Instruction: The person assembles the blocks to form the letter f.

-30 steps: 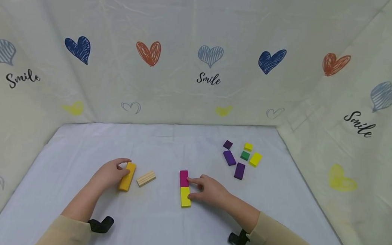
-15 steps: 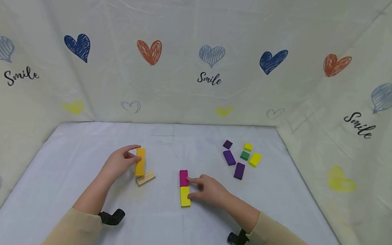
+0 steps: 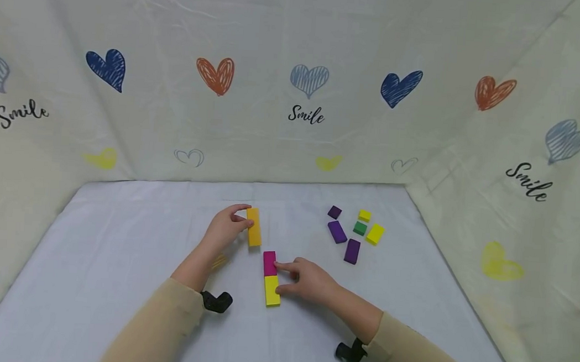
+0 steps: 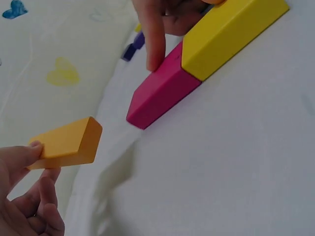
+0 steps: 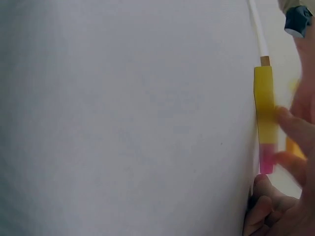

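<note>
My left hand [image 3: 224, 229] pinches an orange rectangular block [image 3: 254, 227] between thumb and fingers. In the left wrist view this orange block [image 4: 66, 145] hangs above the cloth, its end face turned toward the pink block [image 4: 162, 88]. The pink block [image 3: 269, 263] and a yellow block [image 3: 271, 290] lie end to end in one line at mid-table. From the right side, my right hand [image 3: 311, 282] touches them, index fingertip at the pink one and thumb at the yellow one. A pale striped wooden block [image 3: 219, 261] is mostly hidden behind my left wrist.
Toward the back right lie purple blocks [image 3: 352, 251], yellow blocks [image 3: 375, 234] and a green block [image 3: 360, 228], loosely grouped. White cloth covers the table [image 3: 133, 221]. A hanging sheet [image 3: 253, 134] printed with hearts stands behind and at the sides.
My left hand has carried the orange block rightward and away from me, past the wooden block to just beyond the pink one. My right hand stays at the pink and yellow blocks.
</note>
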`<state>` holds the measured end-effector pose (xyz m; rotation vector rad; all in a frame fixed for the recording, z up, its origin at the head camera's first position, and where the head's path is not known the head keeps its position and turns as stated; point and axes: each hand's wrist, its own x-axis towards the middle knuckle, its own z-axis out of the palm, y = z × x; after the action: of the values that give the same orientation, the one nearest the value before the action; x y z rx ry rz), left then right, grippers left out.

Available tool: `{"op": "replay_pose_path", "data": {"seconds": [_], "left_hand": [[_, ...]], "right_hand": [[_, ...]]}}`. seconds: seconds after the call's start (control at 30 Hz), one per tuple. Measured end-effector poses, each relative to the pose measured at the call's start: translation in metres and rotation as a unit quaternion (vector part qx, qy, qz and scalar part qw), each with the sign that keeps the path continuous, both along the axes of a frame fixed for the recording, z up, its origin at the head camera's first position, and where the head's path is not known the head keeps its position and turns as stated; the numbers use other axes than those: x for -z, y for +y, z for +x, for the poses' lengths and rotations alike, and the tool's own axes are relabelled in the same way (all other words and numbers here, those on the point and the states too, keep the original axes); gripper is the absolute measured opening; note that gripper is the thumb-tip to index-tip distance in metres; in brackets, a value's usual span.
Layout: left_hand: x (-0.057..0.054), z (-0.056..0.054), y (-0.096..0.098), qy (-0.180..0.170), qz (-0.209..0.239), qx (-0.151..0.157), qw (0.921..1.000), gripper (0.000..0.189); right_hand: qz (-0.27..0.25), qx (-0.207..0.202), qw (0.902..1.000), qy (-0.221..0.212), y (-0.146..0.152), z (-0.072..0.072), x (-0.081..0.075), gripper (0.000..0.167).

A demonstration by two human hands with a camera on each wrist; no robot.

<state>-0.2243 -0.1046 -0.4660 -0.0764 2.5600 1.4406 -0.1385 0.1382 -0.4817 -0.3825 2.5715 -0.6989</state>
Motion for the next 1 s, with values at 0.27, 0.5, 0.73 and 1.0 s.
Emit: {"op": "replay_pose_path", "data": {"seconds": [0.27,0.5,0.73,1.0], "left_hand": [[0.007,-0.01,0.03,0.001,-0.006,0.001,1.0,0.046],[0.014,-0.013,0.035,-0.009,-0.029,0.008,0.9995,0.045],[0.021,-0.013,0.035,-0.024,-0.048,0.021,0.9983,0.045],[0.021,-0.014,0.037,-0.026,-0.069,0.039,0.9965,0.047]], "right_hand": [[-0.003,0.006,1.0,-0.001,0.0,-0.001,0.002,0.066],[-0.009,0.005,0.9999,0.0,0.001,-0.001,0.003,0.065],[-0.009,0.004,0.9999,0.004,0.0,0.0,0.0,0.066],[-0.007,0.001,1.0,0.001,0.0,0.0,-0.001,0.065]]}}
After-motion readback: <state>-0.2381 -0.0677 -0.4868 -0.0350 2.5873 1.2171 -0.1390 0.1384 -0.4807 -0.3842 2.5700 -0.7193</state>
